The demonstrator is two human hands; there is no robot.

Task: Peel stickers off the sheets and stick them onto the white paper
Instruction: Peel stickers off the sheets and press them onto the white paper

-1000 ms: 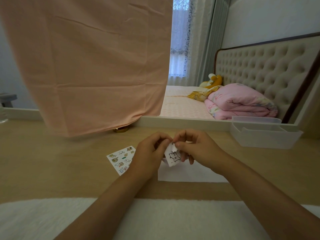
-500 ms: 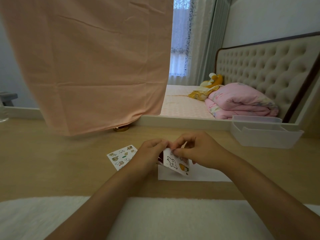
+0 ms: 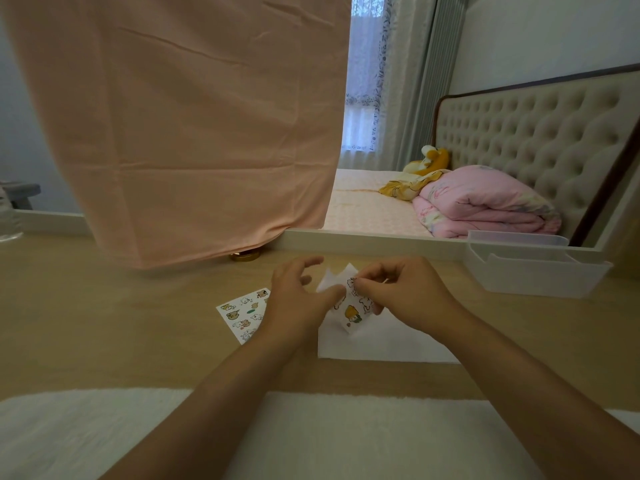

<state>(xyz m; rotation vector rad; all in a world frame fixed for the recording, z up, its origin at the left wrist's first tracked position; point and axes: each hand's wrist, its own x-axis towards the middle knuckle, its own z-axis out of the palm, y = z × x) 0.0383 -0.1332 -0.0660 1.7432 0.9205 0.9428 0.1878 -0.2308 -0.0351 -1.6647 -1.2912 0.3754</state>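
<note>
- The right hand (image 3: 405, 296) has its fingers curled. Its thumb and first finger pinch the top edge of the held sticker sheet (image 3: 353, 311), at a small outlined sticker. I cannot tell if only the sticker is gripped or the sheet with it.
- The held sticker sheet is lifted above the white paper (image 3: 381, 344) and tilted, with its printed side to the camera. An orange figure shows near its lower end.
- The left hand (image 3: 298, 303) is at 9 o'clock from this sheet. Its fingers are spread and relaxed, pointing to about 1 o'clock. Only the thumb (image 3: 330, 292) reaches the left edge of the sheet.
- The white paper lies flat on the wooden table (image 3: 86, 323) under both hands. A white pointed piece stands up at 12 o'clock behind the hands, and I cannot tell what it belongs to.
- A second sticker sheet (image 3: 244, 315) lies flat on the table at 9 o'clock from the white paper, partly under the left wrist.
- A clear plastic bin (image 3: 533, 271) stands at 2 o'clock from the hands, well apart.
- A pink cloth (image 3: 194, 126) hangs at 11 o'clock, with a small gold object (image 3: 245, 256) at its lower edge.
- A white fluffy cover (image 3: 311, 438) lies at 6 o'clock under the forearms.
- Beyond the table is a bed with a folded pink quilt (image 3: 485, 202).
</note>
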